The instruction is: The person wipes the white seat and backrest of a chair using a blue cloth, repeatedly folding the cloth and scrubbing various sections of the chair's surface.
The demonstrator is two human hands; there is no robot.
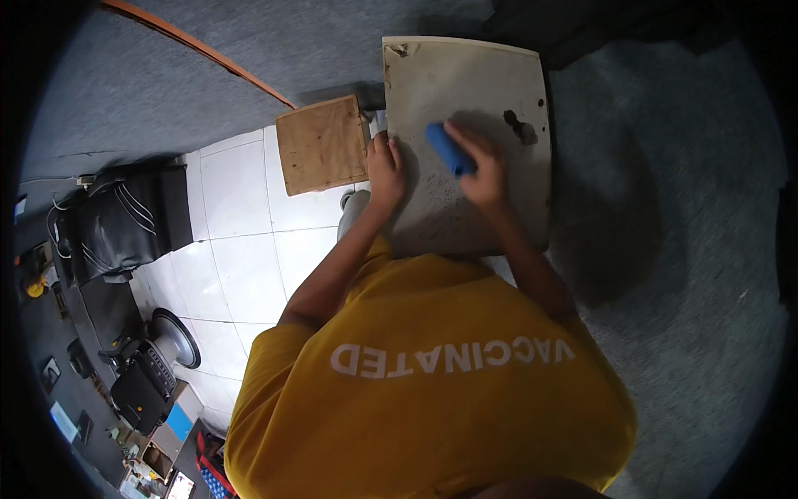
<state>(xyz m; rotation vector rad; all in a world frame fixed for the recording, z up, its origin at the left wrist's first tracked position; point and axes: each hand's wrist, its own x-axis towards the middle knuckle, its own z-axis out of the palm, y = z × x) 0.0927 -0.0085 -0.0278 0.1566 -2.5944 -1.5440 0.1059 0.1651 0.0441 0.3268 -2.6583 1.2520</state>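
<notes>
My right hand (pixel 485 163) grips a folded blue cloth (pixel 447 148) against the worn white top of a small table or cabinet (pixel 461 81). The hand is slightly blurred. My left hand (pixel 386 167) rests on the left edge of that top, its fingers bent over the rim and holding nothing that I can see. Dark chipped patches mark the surface right of the cloth and at the far left corner. Small dark specks lie between my two hands.
A wooden box or stool (pixel 321 145) stands close by my left hand. A grey wall (pixel 661 187) rises on the right. Further left on the white tiled floor (pixel 240 187) are a black padded seat (pixel 118 224) and a barber-style chair with a round base (pixel 176 338).
</notes>
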